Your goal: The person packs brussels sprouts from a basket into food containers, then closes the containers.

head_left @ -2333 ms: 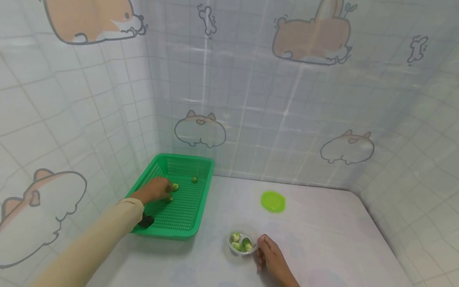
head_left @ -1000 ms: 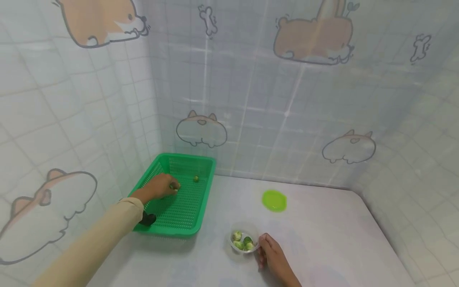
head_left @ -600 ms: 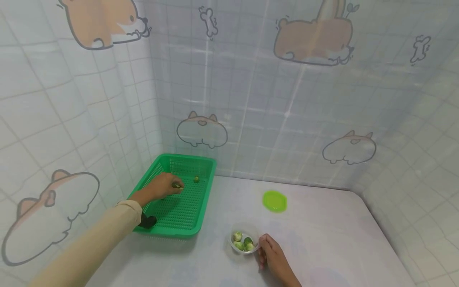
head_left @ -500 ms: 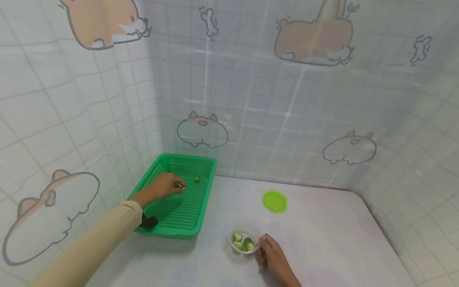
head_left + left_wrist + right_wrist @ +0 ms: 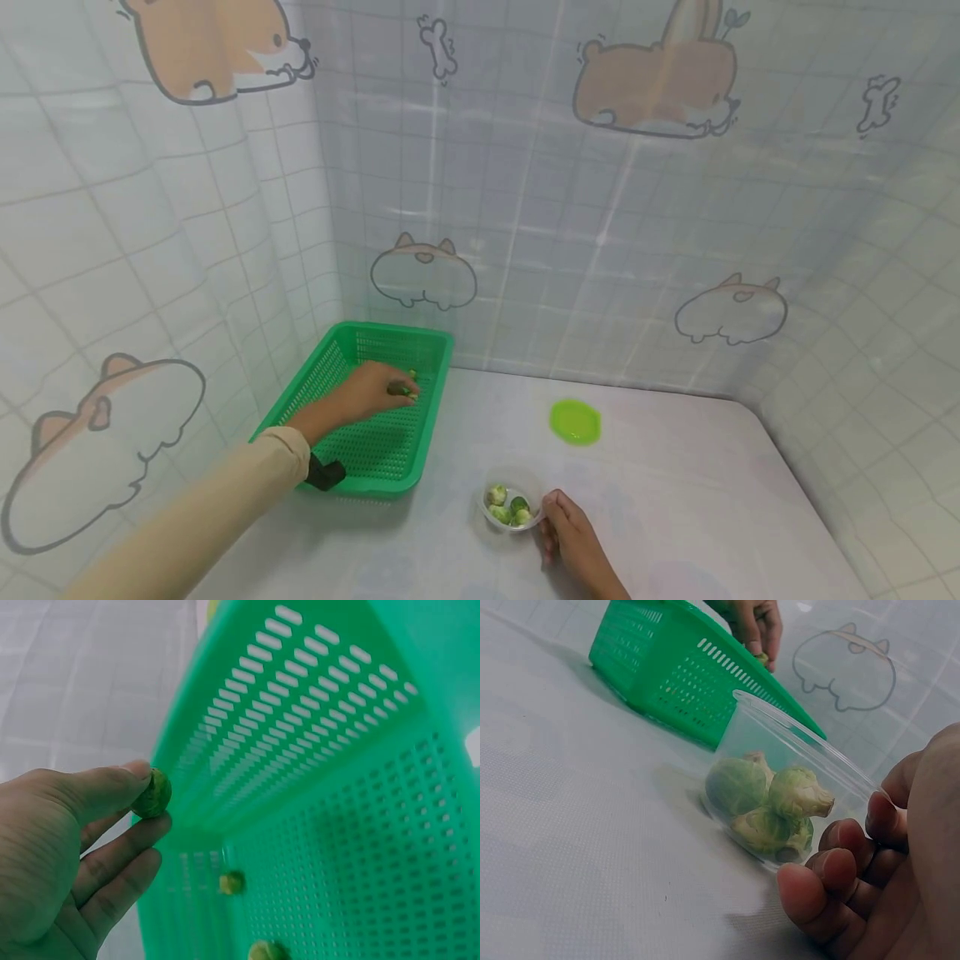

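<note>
My left hand [image 5: 372,390] pinches a Brussels sprout [image 5: 154,793] between thumb and fingers, above the green basket [image 5: 426,417]. In the left wrist view two more sprouts lie on the basket floor, one of them a small sprout [image 5: 232,883] near the corner. A clear round plastic tub [image 5: 802,729] stands on the table to the basket's right, with several Brussels sprouts [image 5: 739,784] inside. My right hand [image 5: 573,537] holds the tub by its right rim, thumb and curled fingers at the edge.
A bright green lid [image 5: 575,422] lies on the table [image 5: 675,467] behind the tub. A dark strap [image 5: 324,473] shows below my left wrist. Patterned sheeting [image 5: 525,208] walls in the back and both sides.
My left hand has taken hold of a sprout in the basket, lifted it and carried it right toward the basket's right rim. The right hand and tub stay in place.
</note>
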The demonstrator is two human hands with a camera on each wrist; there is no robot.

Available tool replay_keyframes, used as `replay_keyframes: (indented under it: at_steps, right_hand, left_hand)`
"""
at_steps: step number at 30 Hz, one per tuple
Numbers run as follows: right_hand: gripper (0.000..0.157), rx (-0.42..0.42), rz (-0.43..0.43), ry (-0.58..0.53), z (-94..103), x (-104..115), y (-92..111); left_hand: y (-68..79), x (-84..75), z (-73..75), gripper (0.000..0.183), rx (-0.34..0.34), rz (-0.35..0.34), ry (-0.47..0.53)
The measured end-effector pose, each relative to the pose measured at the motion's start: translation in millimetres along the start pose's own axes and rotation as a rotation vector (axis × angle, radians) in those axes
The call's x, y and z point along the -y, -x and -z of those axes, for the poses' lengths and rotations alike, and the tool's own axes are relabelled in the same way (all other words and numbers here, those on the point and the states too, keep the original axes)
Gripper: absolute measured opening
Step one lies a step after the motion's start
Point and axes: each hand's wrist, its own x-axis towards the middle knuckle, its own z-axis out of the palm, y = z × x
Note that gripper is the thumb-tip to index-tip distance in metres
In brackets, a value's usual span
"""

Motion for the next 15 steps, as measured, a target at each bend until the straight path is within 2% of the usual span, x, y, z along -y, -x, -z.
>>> replay_keyframes:
  at_steps: [6,15]
  right_hand:
    - [0.036,0.000,0.000,0.006,-0.1,-1.2,0.1]
    - [0.036,-0.006,0.017,0.008,-0.3,-3.2,0.6]
  left_hand:
    - [-3.5,-16.5,-7.3,0.024,0.015,-0.074,0.037]
    - [-7.9,-49.8,-17.8,0.018,0.044,-0.120,0.100]
